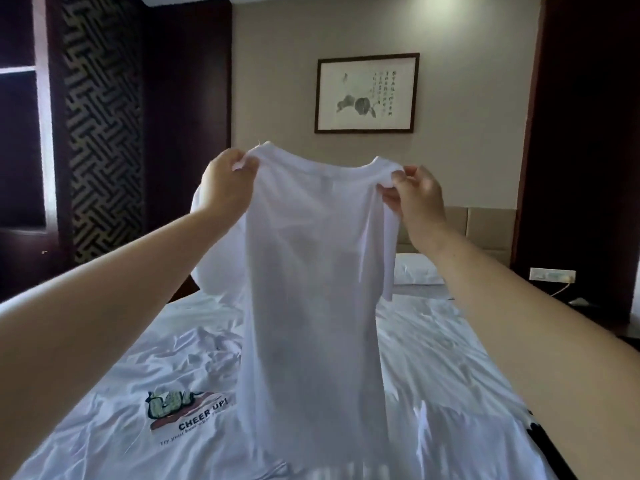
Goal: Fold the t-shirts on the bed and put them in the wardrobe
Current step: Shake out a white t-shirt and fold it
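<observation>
at the far left of the frame stands a dark wardrobe [20,133] with an open compartment and a pale shelf line, and just right of it a tall panel with a maze-like pattern [104,126]. in the lower left a second white t-shirt [180,407] lies flat on the bed [450,341], its print reading "cheer up!" facing up, its right part hidden behind the hanging shirt. the left hand [227,187] is raised left of centre, its fingers [242,164] curled and pinching the shoulder of a white t-shirt [311,271], with fabric bunched in the grip. that shirt hangs in the air at the middle of the frame, neckline at the top, its body dropping straight down so the hem reaches the rumpled white sheet near the lower edge; a short sleeve hangs loose on its right side. above it, in the upper middle, a framed ink picture [367,93] hangs on the beige wall. right of centre the right hand [415,199] holds the other shoulder, thumb and fingertips [398,178] pressed together on a small fold of cloth. behind it a white pillow [415,268] lies against the padded headboard [485,230], and at the far right a wall socket [552,274] with a cable sits beside dark panelling
</observation>
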Motion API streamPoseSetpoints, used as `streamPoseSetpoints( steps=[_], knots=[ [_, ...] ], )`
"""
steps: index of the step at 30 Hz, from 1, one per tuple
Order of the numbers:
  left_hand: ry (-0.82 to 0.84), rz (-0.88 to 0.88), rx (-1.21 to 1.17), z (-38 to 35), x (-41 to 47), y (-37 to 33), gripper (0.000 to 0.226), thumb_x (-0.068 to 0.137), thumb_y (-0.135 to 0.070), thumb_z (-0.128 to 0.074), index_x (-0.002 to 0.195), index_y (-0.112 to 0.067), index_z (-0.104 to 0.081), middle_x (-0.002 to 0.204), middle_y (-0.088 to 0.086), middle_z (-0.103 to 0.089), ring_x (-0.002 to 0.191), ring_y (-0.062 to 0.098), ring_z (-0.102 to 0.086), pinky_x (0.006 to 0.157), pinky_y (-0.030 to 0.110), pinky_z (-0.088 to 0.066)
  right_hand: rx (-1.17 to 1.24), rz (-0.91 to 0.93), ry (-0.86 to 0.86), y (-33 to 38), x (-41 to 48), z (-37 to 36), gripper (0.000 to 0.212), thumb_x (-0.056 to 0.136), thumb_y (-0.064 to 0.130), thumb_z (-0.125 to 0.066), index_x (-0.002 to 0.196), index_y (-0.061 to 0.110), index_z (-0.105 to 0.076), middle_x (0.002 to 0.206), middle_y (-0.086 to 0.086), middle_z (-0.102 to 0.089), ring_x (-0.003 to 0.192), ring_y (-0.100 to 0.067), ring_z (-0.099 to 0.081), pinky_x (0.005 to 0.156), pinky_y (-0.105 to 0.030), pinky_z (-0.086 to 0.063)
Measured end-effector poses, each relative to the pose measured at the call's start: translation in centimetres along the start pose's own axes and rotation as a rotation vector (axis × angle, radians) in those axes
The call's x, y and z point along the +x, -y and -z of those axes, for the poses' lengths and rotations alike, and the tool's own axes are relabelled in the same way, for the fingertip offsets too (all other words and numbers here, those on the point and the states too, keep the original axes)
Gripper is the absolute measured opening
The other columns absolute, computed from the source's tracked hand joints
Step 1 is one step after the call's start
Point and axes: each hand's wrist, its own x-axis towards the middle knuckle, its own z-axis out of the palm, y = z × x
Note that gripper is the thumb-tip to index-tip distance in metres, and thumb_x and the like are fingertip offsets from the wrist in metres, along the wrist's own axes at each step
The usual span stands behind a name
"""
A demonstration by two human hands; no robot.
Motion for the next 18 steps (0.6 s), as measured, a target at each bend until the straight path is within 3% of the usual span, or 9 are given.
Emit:
streamPoseSetpoints(
  steps=[2, 5, 8, 11, 15, 18],
  knots=[
    [-0.076, -0.042, 0.017, 0.6, 0.3, 0.0, 0.023, 0.096, -0.038, -0.046, 0.097, -0.020, -0.061, 0.091, -0.013, -0.058, 0.083, 0.011, -0.054, 0.078, 0.033, -0.045, 0.015, 0.033, -0.029, 0.2, 0.7, 0.5, 0.007, 0.094, 0.013, -0.053, 0.089, 0.017, -0.056, 0.100, -0.011, -0.066, 0.088, -0.014, -0.067, 0.089, -0.029, -0.055],
    [-0.089, -0.083, 0.035, 1.7, -1.5, -0.2, 0.018, 0.098, -0.032, -0.046, 0.098, -0.021, -0.059, 0.095, -0.010, -0.059, 0.085, 0.009, -0.052, 0.074, 0.028, -0.040, -0.057, 0.041, -0.032, -0.2, -0.4, 1.9, 0.011, 0.095, 0.012, -0.054, 0.087, 0.020, -0.055, 0.090, -0.001, -0.063, 0.088, -0.013, -0.067, 0.088, -0.029, -0.053],
    [-0.010, -0.032, 0.067, 2.4, -5.2, 0.7, 0.014, 0.099, -0.030, -0.047, 0.096, -0.022, -0.058, 0.094, -0.009, -0.060, 0.088, 0.009, -0.053, 0.074, 0.026, -0.038, -0.232, -0.015, 0.023, -2.0, -3.1, 3.7, 0.014, 0.093, 0.015, -0.057, 0.083, 0.024, -0.058, 0.083, 0.002, -0.064, 0.090, -0.020, -0.068, 0.086, -0.035, -0.052],
    [0.100, 0.036, 0.192, 3.4, -10.4, 4.6, 0.015, 0.096, -0.039, -0.050, 0.098, -0.028, -0.060, 0.105, -0.009, -0.065, 0.100, 0.013, -0.060, 0.086, 0.034, -0.047, -0.399, -0.093, 0.081, -4.4, -8.0, 5.6, 0.016, 0.092, 0.013, -0.059, 0.080, 0.023, -0.060, 0.082, -0.004, -0.063, 0.075, -0.017, -0.057, 0.067, -0.027, -0.044],
    [0.232, 0.143, 0.243, 4.7, -20.6, 9.6, 0.022, 0.096, -0.027, -0.059, 0.107, -0.010, -0.068, 0.111, 0.005, -0.067, 0.105, 0.021, -0.060, 0.085, 0.031, -0.042, -0.555, -0.231, 0.172, -7.9, -17.0, 8.3, 0.002, 0.092, 0.016, -0.064, 0.093, 0.015, -0.062, 0.087, -0.001, -0.061, 0.078, -0.013, -0.054, 0.061, -0.019, -0.039],
    [0.355, 0.203, 0.265, 6.0, -29.1, 12.3, 0.014, 0.092, -0.016, -0.066, 0.100, -0.007, -0.072, 0.105, 0.007, -0.069, 0.100, 0.022, -0.063, 0.080, 0.030, -0.041, -0.613, -0.351, 0.255, -11.0, -23.9, 10.4, 0.008, 0.090, 0.015, -0.066, 0.083, 0.017, -0.062, 0.079, -0.001, -0.062, 0.076, -0.015, -0.055, 0.060, -0.018, -0.038]
  ],
)
